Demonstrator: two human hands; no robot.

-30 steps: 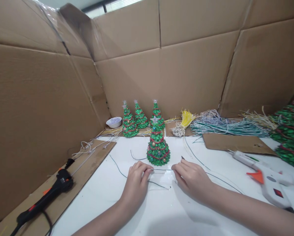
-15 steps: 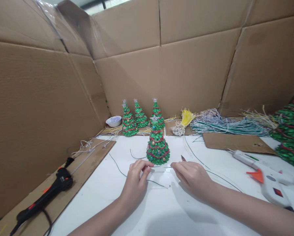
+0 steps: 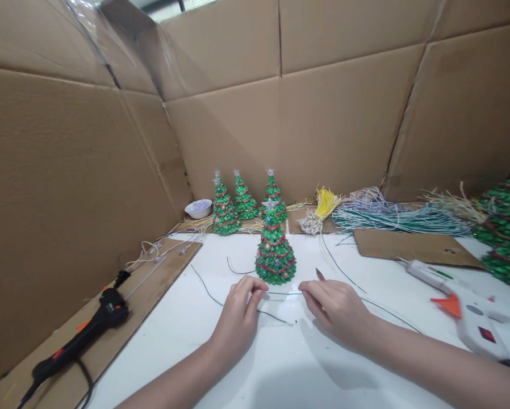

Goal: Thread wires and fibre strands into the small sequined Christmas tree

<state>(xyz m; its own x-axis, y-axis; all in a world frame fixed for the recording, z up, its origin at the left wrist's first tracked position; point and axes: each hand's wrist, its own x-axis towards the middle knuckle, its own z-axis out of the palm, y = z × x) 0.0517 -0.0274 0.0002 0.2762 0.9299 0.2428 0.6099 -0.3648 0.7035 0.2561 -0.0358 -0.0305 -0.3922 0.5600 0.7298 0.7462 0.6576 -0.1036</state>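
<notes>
A thin green wire (image 3: 284, 293) stretches between my two hands, just in front of a small decorated Christmas tree (image 3: 275, 255) topped by a star. My left hand (image 3: 243, 304) pinches one end between thumb and fingers. At the other side my right hand (image 3: 334, 304) has its fingers closed on the wire, and a dark pointed tip (image 3: 320, 274) sticks up behind them; the rest of that tool is hidden. Another dark wire (image 3: 278, 318) lies on the table under my left hand. Its small end rests between my hands.
Three similar trees (image 3: 226, 215) stand behind, beside a white bowl (image 3: 198, 209). A black glue gun (image 3: 104, 318) lies on cardboard at left, a white glue gun (image 3: 472, 318) at right. Wire bundles (image 3: 400, 218) and a yellow bunch (image 3: 325, 204) line the back. Cardboard walls (image 3: 344, 119) enclose the table.
Both hands keep nearly the same place, still holding the wire between them. The view has shifted very slightly.
</notes>
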